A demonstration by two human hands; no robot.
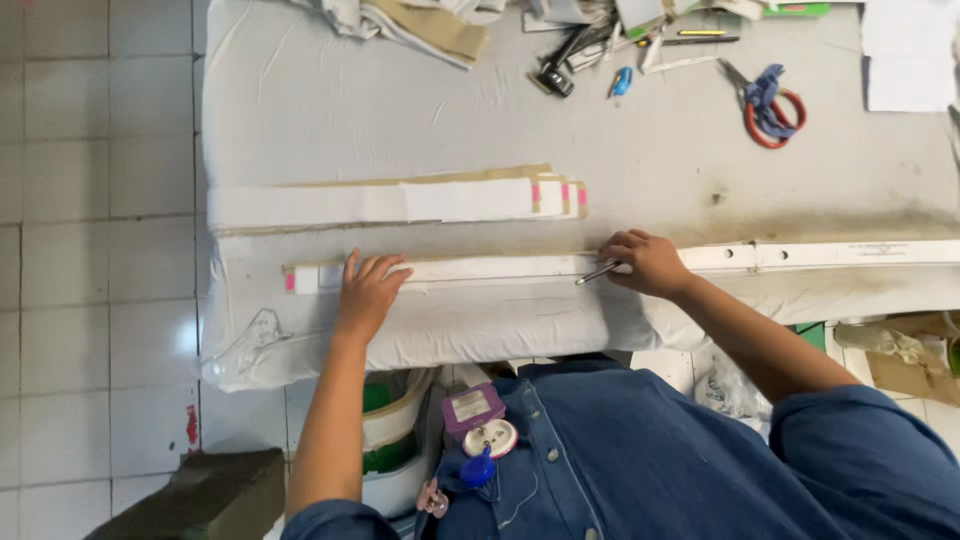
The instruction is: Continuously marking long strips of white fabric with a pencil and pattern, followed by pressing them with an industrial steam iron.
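The right hand [648, 263] has its fingers curled tight around a thin metal marking tool [598, 273], whose tip points leftward and touches the long white fabric strip [500, 268] lying along the near edge of the padded table [650, 160]. The left hand [368, 292] lies flat and open on the same strip, fingers spread and grasping nothing, pressing the strip down close to its left end, where a small pink tag [291, 281] shows. The strip runs from that tag rightward under both hands and meets a white ruler-like bar [840, 253] that continues to the right edge of the view. Farther from the strip, toward the middle of the table, lies a stack of white and tan fabric bands [400, 200] with pink tags at their right end, parallel to the strip and well apart from both hands. Beyond the strip, at the far side of the table, red-handled scissors [768, 105] wrapped with blue cloth lie to the right, a small blue object [621, 82] and a dark tool [556, 72] lie nearer the middle, and crumpled tan and white cloth [420, 25] lies to the left. On the near side of the strip, below the table edge, the person's blue denim shirt [650, 460] fills the lower frame, with a purple-and-white tape measure [474, 410] at its front.
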